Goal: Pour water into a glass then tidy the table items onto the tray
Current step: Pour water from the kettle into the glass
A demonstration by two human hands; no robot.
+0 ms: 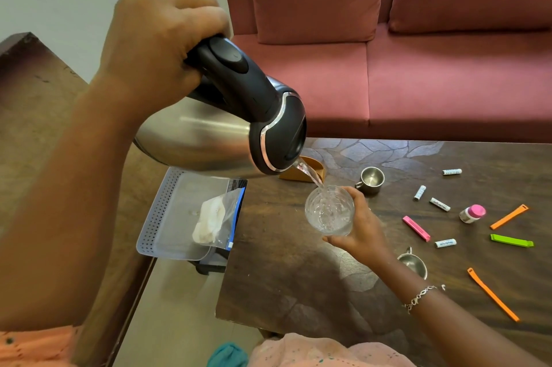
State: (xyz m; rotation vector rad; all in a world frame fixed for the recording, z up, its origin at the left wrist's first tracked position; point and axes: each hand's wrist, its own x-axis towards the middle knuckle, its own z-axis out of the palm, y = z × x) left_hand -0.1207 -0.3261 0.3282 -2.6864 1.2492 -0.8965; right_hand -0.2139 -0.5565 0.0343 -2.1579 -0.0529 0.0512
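**Head view: water running from kettle into a held glass**

The left hand (161, 47) is wrapped tight round the black handle of a steel kettle (209, 139), tipped well forward. A thin stream of water (310, 174) falls from its spout into a clear glass (328, 211). The right hand (363, 229) cups that glass from the side, fingers curled round it, just above the dark wooden table (283, 277); there is already water in it.

The pale perforated tray (155, 217) sits at the table's left edge with a zip bag (215, 217) lying in it.

Spread over the right of the table are two small steel cups (371, 180), four batteries (439, 204), a little bottle with a pink cap (472, 213), and bag clips: one pink (416, 228), one green (511, 240), two orange (493, 295). A red sofa (418, 67) stands behind.
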